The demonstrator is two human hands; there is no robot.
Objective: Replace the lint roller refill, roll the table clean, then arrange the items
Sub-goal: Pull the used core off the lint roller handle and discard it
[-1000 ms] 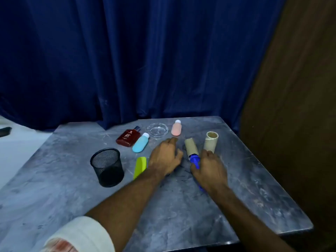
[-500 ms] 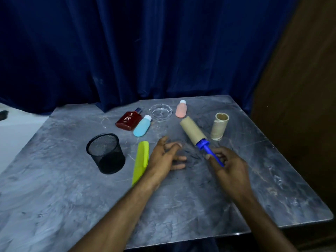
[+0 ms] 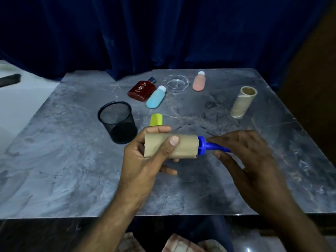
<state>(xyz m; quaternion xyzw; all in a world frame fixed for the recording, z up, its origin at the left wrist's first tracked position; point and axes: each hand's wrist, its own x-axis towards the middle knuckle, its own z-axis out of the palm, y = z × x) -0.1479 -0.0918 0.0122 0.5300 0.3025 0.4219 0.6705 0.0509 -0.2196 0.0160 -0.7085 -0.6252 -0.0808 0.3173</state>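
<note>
Left hand (image 3: 145,160) wraps the tan roll (image 3: 171,145) on the lint roller, thumb over the front, fingers curled behind, roll held level above the table (image 3: 72,160). Right hand (image 3: 254,160) pinches the blue handle (image 3: 216,147) between thumb and fingertips, other fingers loosely spread. Spare cardboard tube (image 3: 242,104) lies at far right of the table, well apart. Red bottle (image 3: 141,90) has a gold label, print too small to read. No other legible writing.
</note>
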